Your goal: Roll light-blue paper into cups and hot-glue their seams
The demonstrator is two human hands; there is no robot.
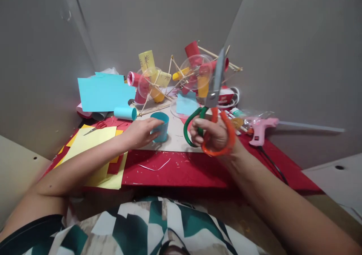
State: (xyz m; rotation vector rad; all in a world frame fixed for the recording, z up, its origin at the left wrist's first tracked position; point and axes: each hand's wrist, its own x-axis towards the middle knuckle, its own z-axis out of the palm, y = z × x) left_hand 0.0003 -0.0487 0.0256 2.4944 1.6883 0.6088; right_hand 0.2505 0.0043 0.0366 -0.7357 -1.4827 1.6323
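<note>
My right hand (214, 135) is closed around the handles of a pair of scissors (212, 111), one handle green and one orange, blades shut and pointing up and away. My left hand (140, 132) reaches forward and its fingers curl against a short teal paper cylinder (161, 125) that stands upright on a pale board (177, 134). The board lies on a red mat (181, 168).
Yellow paper sheets (93, 143) and small red scissors (97, 126) lie at left. Behind are a blue sheet (103, 91), a blue paper roll (125, 113), two stick-and-paper-roll models (181, 77), and a pink glue gun (260, 128) at right. Grey walls close in on both sides.
</note>
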